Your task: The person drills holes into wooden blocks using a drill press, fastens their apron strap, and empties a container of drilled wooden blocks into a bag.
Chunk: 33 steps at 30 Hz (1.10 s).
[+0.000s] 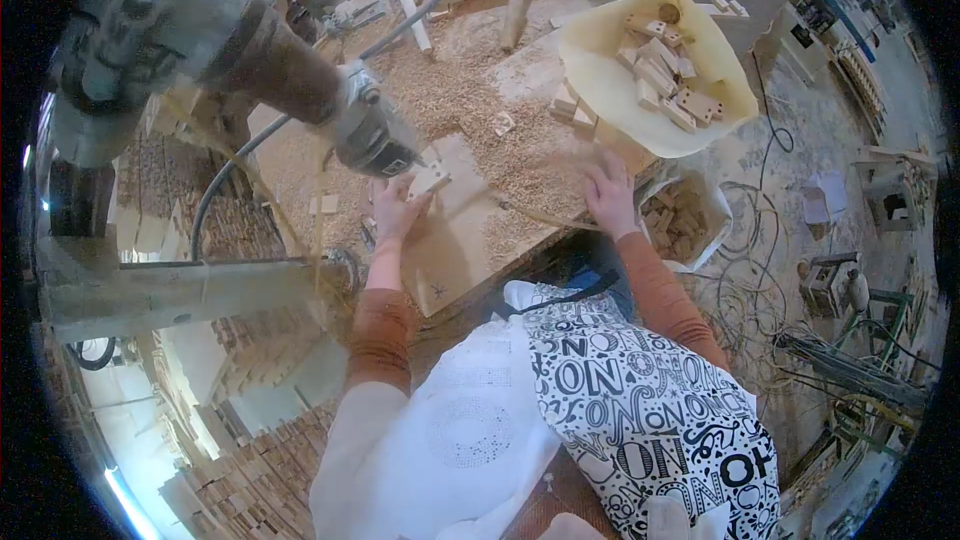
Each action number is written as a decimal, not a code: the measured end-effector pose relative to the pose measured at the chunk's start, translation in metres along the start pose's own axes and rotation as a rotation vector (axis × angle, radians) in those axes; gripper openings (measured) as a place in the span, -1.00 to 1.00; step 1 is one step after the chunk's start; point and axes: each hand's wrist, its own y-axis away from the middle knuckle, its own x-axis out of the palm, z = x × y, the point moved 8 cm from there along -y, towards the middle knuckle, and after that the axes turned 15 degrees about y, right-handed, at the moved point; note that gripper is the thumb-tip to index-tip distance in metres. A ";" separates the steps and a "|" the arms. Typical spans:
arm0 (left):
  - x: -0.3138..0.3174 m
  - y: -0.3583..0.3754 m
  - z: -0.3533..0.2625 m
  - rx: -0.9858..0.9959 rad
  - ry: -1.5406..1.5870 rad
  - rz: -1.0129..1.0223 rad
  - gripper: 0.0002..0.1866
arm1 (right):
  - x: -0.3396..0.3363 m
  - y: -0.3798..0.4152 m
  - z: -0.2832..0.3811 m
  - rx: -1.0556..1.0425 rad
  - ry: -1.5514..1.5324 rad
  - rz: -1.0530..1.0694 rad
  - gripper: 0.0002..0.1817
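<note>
My left hand [393,210] is closed on a small pale wooden block [431,179] with drilled holes, pressing it on a flat board [450,240]. Right above the block is the head of a drilling machine [375,132], which hides part of the left fingertips. My right hand [611,195] is over the right edge of the worktable, slightly blurred, with its fingers apart and nothing visible in them. Beside its wrist, a thin tan hose or strip [545,214] runs across the shavings.
A yellowish sack [735,115] of drilled blocks stands at the table's right corner, with several loose blocks [572,105] beside it. Below is a white sack [712,250] of wood pieces. Shavings [450,90] cover the table. Cables [760,210] lie on the floor; stacked wood [260,450] stands at left.
</note>
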 end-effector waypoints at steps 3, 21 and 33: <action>0.010 0.005 -0.009 -0.036 -0.132 0.016 -0.53 | 0.007 -0.002 -0.008 -0.019 -0.014 -0.030 -0.69; 0.106 -0.054 -0.293 0.066 1.108 0.340 -0.40 | -0.010 0.004 -0.010 0.069 -0.159 0.027 -0.71; 0.141 0.081 -0.146 -0.452 1.035 0.510 -0.55 | -0.012 0.143 -0.165 0.914 -0.471 0.149 -0.50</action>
